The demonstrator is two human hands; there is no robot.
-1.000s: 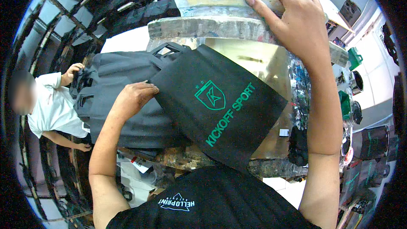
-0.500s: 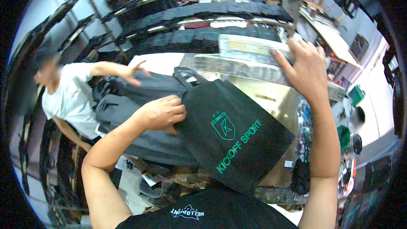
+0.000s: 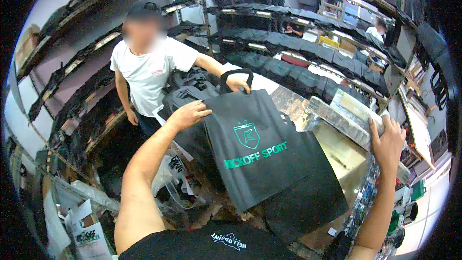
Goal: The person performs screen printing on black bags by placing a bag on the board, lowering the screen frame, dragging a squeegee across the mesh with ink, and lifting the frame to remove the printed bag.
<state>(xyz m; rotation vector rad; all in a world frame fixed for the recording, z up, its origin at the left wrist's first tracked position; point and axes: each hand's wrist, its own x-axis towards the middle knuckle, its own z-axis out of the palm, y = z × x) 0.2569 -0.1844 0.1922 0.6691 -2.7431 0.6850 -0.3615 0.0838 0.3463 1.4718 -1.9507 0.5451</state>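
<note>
A black tote bag (image 3: 248,183) with a green crest and lettering slants across the middle, in front of my body. My left hand (image 3: 190,114) pinches its upper left corner between thumb and fingers. At the top edge, a co-worker's hand (image 3: 238,83) holds the bag by its black strap. Under its right side lies another black fabric piece (image 3: 313,190), perhaps a second bag. Off to the right, my right hand (image 3: 389,137) grips the end of a long pale bar (image 3: 353,102), thumb on one side and fingers on the other. This bar lies along a tape-covered frame (image 3: 329,114).
A co-worker in a white T-shirt (image 3: 149,72) stands across to the left, beside a heap of dark bags (image 3: 192,84). Shelves (image 3: 288,33) stacked with black bags line the back. A yellowish panel (image 3: 339,151) lies right of the bag. Cans (image 3: 397,236) stand at the lower right.
The view has swung left. The co-worker's hand, apart from the bag before, now holds its strap. The printed bag has turned straighter and shifted, uncovering black fabric beneath. My right hand stays on the bar.
</note>
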